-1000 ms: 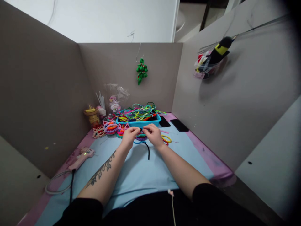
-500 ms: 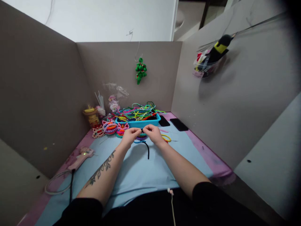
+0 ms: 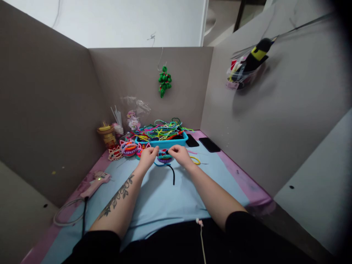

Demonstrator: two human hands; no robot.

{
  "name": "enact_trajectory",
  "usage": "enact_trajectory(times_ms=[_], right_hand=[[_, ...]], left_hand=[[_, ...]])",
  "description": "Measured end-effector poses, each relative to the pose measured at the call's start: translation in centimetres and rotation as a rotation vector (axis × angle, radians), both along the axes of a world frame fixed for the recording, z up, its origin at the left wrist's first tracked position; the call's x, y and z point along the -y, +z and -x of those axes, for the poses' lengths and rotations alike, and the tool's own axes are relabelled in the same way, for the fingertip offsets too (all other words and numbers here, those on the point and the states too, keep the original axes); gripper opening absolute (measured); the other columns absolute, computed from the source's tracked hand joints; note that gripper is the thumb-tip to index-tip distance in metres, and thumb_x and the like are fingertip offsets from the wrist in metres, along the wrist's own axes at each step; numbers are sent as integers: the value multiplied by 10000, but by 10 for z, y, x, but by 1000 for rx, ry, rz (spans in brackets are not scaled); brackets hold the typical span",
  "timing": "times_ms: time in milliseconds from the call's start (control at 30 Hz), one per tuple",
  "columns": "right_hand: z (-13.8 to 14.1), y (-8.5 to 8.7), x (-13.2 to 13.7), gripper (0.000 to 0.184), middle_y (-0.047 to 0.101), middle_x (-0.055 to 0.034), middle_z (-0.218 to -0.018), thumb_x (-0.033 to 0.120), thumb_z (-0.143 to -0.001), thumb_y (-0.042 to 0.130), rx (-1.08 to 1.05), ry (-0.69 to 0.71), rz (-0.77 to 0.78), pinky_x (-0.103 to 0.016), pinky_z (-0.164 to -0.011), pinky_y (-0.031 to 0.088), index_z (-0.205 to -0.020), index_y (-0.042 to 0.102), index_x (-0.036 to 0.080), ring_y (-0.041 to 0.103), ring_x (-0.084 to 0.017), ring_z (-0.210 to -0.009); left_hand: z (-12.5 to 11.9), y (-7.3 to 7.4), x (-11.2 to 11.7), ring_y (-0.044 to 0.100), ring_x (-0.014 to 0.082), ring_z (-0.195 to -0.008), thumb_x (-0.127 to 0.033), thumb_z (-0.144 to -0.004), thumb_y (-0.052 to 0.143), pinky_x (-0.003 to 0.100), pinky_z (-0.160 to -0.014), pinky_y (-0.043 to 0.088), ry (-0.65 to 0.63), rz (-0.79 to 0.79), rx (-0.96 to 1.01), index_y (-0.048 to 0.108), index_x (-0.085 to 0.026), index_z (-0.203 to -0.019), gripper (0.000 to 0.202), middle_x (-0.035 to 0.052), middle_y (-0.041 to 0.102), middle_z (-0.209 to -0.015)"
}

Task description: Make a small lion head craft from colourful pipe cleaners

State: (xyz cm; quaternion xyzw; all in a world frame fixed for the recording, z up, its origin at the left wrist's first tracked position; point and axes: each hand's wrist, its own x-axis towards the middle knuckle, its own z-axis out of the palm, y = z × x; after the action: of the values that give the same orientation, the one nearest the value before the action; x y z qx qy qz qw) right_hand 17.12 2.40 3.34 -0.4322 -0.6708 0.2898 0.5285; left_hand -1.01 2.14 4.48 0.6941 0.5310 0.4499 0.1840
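My left hand (image 3: 149, 156) is closed in a pinch above the blue cloth; whatever lies between its fingertips is too small to make out. Opposite it, my right hand (image 3: 179, 154) pinches a short black piece of pipe cleaner (image 3: 168, 151), its dark tip pointing left. Between and just beyond the hands sits a coiled pipe-cleaner figure (image 3: 164, 157) in teal and purple, partly red on top. A black pipe cleaner (image 3: 173, 175) lies bent on the cloth in front, beside a blue one (image 3: 161, 164). A yellow pipe-cleaner loop (image 3: 195, 160) rests right of my right hand.
Behind the hands stands a blue tray (image 3: 161, 144) heaped with colourful pipe cleaners. Pink-eared figures (image 3: 128, 149) sit to its left, near a brown cup (image 3: 106, 136). Two dark phones (image 3: 209, 145) lie right. A pink glue gun (image 3: 96, 183) with its cable lies left. Grey partitions enclose the table.
My hands have parted: the left moved leftward, the right stays nearly in place with the black piece. The teal and purple figure now shows between them.
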Motion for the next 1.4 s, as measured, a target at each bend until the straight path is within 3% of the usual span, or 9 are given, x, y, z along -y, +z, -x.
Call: enact_trajectory(times_ms=[67, 167, 267, 600, 800, 967, 1100, 1267, 1400], right_hand=[[-1, -4, -3, 137, 571, 2, -607, 255, -683, 553, 166, -16, -32, -230, -578, 363, -599, 599, 157, 493, -119, -597], [-1, -8, -6, 141, 562, 3, -607, 220, -694, 542, 360, -6, -75, -228, -576, 338, -582, 606, 162, 481, -114, -597], [-1, -8, -4, 137, 553, 1, -624, 190, -710, 539, 462, 43, -106, -226, -579, 329, -595, 608, 162, 481, -115, -616], [-4, 0, 3, 122, 570, -21, -755, 142, -783, 515, 583, 153, -178, -228, -675, 362, -728, 622, 166, 519, -128, -734], [-3, 0, 1, 124, 579, -21, -746, 159, -780, 515, 448, 174, -130, -240, -681, 383, -718, 622, 160, 514, -128, -725], [-2, 2, -1, 183, 621, -32, -792, 308, -737, 578, 88, 138, -14, -262, -687, 424, -808, 635, 149, 545, -139, -725], [1, 0, -1, 242, 606, -7, -685, 357, -677, 622, -76, 210, 121, -247, -610, 412, -766, 613, 132, 518, -116, -612], [4, -1, 1, 211, 534, 28, -584, 349, -667, 602, -99, 170, 118, -213, -529, 356, -663, 569, 141, 447, -87, -538], [4, 2, 3, 166, 521, 27, -573, 310, -682, 561, 5, 98, 66, -214, -524, 340, -641, 562, 149, 447, -95, -547]], left_hand=[[4, -2, -2, 556, 159, -687, -370, -716, 609, 271, -646, 441, 24, -112, -94, 638, -148, -704, 225, 37, 623, -747], [6, -4, -3, 582, 173, -810, -283, -677, 662, 286, -744, 454, -65, -185, -164, 667, -171, -799, 166, 55, 647, -896], [4, -5, -3, 600, 178, -801, -307, -751, 599, 281, -759, 450, -166, -134, -226, 693, -170, -707, 172, 63, 676, -810], [0, -7, -1, 594, 168, -685, -310, -714, 599, 244, -635, 419, -246, 38, -353, 729, -159, -774, 207, 52, 693, -754], [-2, -3, 3, 561, 148, -643, -331, -709, 573, 228, -597, 406, -332, 103, -227, 702, -128, -724, 242, 34, 662, -684], [-2, 1, 4, 542, 131, -631, -370, -689, 603, 225, -600, 407, -257, 133, 61, 673, -121, -711, 260, 28, 645, -674], [-5, 1, 4, 521, 114, -575, -403, -660, 641, 221, -558, 395, -234, 180, 252, 663, -118, -743, 297, 16, 628, -630], [-9, -3, 3, 561, 130, -624, -428, -637, 677, 233, -597, 430, -247, 192, 314, 680, -114, -772, 342, 39, 666, -689], [-4, -1, 2, 595, 161, -695, -411, -679, 647, 254, -640, 452, -234, 154, 198, 699, -112, -838, 342, 72, 696, -781]])
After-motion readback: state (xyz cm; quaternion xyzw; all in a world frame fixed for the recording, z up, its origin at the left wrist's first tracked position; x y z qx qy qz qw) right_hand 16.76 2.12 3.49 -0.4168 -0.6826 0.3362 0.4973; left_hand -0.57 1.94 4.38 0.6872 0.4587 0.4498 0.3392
